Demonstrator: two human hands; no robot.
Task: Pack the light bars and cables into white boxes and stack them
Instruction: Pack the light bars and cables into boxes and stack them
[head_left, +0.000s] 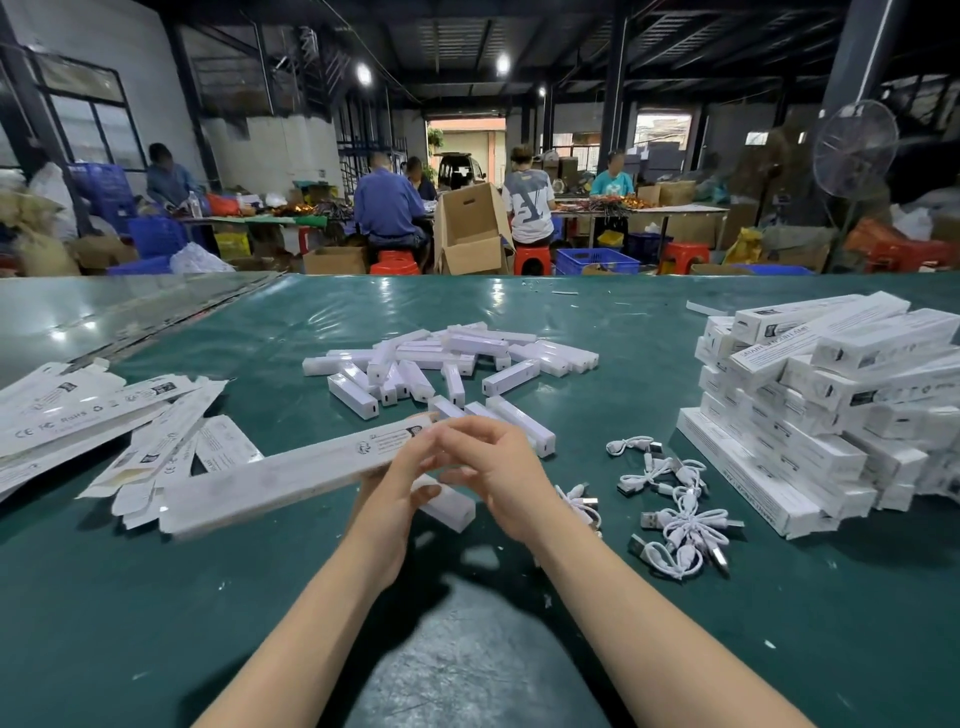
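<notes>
The left hand (400, 488) comes up from below with its fingers curled round the right end of a long white box (291, 473), gripping it. The box is held just above the green counter (260, 597), tilted so that its far end rises to the right and its open flaps trail low on the left. The right hand (498, 467) sits at that same right end, fingers bent and meeting the left fingers over the box's tip, thumb stretched towards the left hand. Whether it actually pinches the box or only touches it, I cannot tell.

Under the right end of the box, partly hidden by both hands, one light bar (447, 504) lies on the counter. Beyond the box, farther from the person, loose light bars (447, 358) lie in a jumbled heap, a few of them reaching almost to its tip. Right of the box, past the right hand, white cables (670, 499) lie coiled in a scatter. Farther right again stands a stack of packed boxes (831, 395), several layers high and uneven. Left of the box, overlapping its lower end, flat boxes (104, 415) are spread in a loose fan.

Well beyond the box, past the counter's far edge, seated people (387, 205) work at tables beside an open cardboard carton (470, 228).
</notes>
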